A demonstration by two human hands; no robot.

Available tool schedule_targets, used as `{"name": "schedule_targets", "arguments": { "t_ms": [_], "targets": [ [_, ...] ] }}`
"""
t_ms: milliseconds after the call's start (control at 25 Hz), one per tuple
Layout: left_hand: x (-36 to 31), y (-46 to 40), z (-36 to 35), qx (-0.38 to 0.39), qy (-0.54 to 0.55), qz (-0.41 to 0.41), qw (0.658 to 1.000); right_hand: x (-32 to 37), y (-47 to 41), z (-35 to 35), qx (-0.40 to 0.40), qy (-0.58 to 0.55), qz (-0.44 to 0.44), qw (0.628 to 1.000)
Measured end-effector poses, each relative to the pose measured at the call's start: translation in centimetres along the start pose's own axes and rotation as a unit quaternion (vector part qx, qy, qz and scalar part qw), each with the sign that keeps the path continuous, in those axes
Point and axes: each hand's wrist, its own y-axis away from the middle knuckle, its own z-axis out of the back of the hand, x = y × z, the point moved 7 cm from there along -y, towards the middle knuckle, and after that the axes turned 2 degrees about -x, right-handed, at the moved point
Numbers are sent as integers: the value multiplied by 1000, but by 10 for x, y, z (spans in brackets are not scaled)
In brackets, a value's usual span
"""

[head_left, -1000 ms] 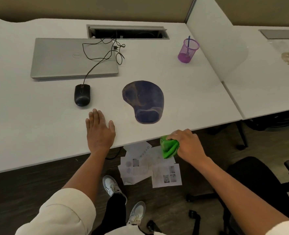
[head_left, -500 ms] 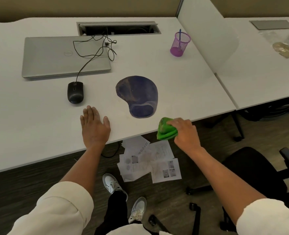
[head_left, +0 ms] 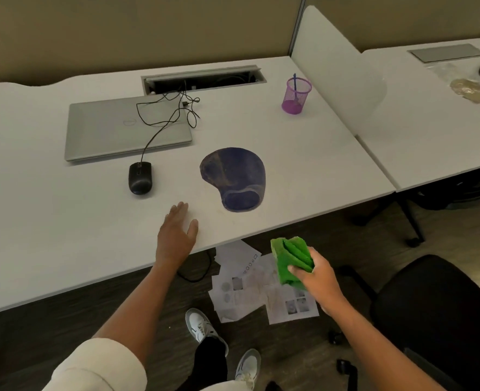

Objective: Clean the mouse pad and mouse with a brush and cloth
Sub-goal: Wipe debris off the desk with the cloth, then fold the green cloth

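Note:
A dusty blue mouse pad (head_left: pixel 233 177) with a wrist rest lies on the white desk (head_left: pixel 49 235). To its left sits a black wired mouse (head_left: pixel 140 177), its cable trailing back over the laptop. My left hand (head_left: pixel 176 235) rests flat on the desk near the front edge, fingers apart, below and between the mouse and the pad. My right hand (head_left: pixel 316 273) grips a folded green cloth (head_left: pixel 291 259) in the air, off the desk's front edge, below the pad. A purple mesh cup (head_left: pixel 296 95) at the back right holds a thin blue handle.
A closed grey laptop (head_left: pixel 120 128) lies at the back left, with an open cable tray (head_left: pixel 203 79) behind it. A white divider panel (head_left: pixel 334 66) borders the desk on the right. Printed papers (head_left: pixel 261 286) lie on the floor; a black office chair (head_left: pixel 436 306) stands at right.
My right hand has drawn the green cloth back from the desk edge, down and to the right. My left hand has stayed flat on the desk. The view has tilted up.

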Motion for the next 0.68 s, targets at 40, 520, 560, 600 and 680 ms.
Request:
{"name": "schedule_targets", "arguments": {
  "t_ms": [40,520,560,600,680],
  "targets": [
    [-11,5,-1,-1,10,-14,1000,7,-1,-4,-1,-48,-5,999],
    [-120,3,-52,249,411,140,866,115,-75,-43,-27,-290,-27,956],
    [-122,-5,-52,249,423,139,860,120,-83,-43,-28,-291,-28,956],
    [-123,-15,-52,241,434,134,857,124,-90,-42,-31,-295,-27,955],
    [-126,-36,-48,221,440,117,862,131,-103,-37,-36,-300,-28,953]
  ]
}}
